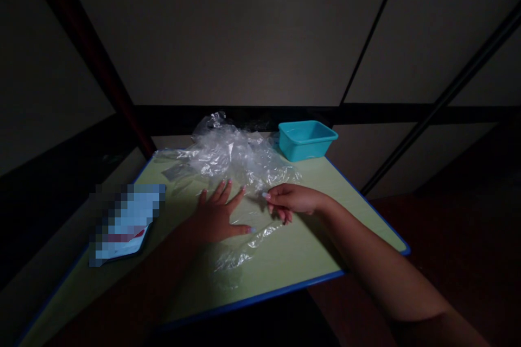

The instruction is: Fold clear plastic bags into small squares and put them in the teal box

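My left hand (pixel 217 214) lies flat with its fingers spread, palm down, on a clear plastic bag (pixel 248 246) spread over the table. To its right, my right hand (pixel 291 200) has thumb and forefinger pinched together, with the thin clear plastic between them; the other fingers curl beneath. Beyond both hands lies a crumpled heap of clear plastic bags (pixel 228 149). Whether the flat plastic under my hand joins that heap, I cannot tell.
A turquoise plastic basket (pixel 307 150) stands at the table's far right corner. On the left lies a blurred-out phone or tablet (pixel 130 222). The pale green table (pixel 293 260) has a blue edge, with wall panels (pixel 244 38) behind it.
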A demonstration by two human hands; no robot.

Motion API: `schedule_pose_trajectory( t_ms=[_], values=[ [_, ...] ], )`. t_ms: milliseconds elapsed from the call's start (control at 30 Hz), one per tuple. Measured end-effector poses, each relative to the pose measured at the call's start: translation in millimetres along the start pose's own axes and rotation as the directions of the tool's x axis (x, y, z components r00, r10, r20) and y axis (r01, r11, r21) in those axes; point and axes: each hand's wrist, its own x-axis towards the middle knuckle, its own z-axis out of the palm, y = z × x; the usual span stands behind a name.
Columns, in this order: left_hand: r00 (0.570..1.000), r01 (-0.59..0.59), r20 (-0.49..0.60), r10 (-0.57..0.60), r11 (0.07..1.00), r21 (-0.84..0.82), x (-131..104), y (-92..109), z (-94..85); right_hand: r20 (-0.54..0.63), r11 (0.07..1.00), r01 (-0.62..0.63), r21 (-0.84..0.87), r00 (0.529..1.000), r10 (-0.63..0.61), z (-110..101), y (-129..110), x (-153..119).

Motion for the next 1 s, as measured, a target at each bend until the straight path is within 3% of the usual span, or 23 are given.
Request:
schedule_pose_trajectory(
  t_ms=[133,233,367,500,600,733,833,1000],
  values=[
    [0.999,-0.034,0.002,0.034,0.999,0.003,0,0,0.7,-0.128,0.985,0.128,-0.113,0.982,-0.142,3,-6,-4],
    [0.998,-0.055,-0.022,0.055,0.998,0.014,-4,6,-2.7,-0.150,0.976,0.207,-0.068,0.965,-0.216,5,-6,-4],
    [0.992,-0.105,-0.074,0.106,0.994,0.023,-11,16,-6.0,0.019,0.982,0.189,-0.005,0.982,-0.189,8,0,-1],
    [0.982,-0.186,0.001,0.186,0.982,-0.017,-13,19,0.2,0.238,0.996,0.007,-0.084,0.971,0.013,10,2,-1],
    [0.980,-0.195,0.040,0.197,0.980,-0.045,-12,19,4.8,0.247,0.983,-0.052,-0.174,0.964,0.095,8,-2,-5],
    [0.972,-0.219,0.077,0.224,0.974,-0.059,-10,18,4.7,0.207,0.982,0.069,-0.174,0.978,-0.032,7,-4,-7],
    [0.959,-0.262,0.091,0.267,0.963,-0.064,-9,18,3.8,0.313,0.994,0.091,-0.063,0.947,-0.067,10,1,-3],
    [0.949,-0.298,0.087,0.302,0.953,-0.051,-6,18,4.0,0.490,0.993,-0.085,-0.086,0.864,0.116,13,8,0]
  ],
)
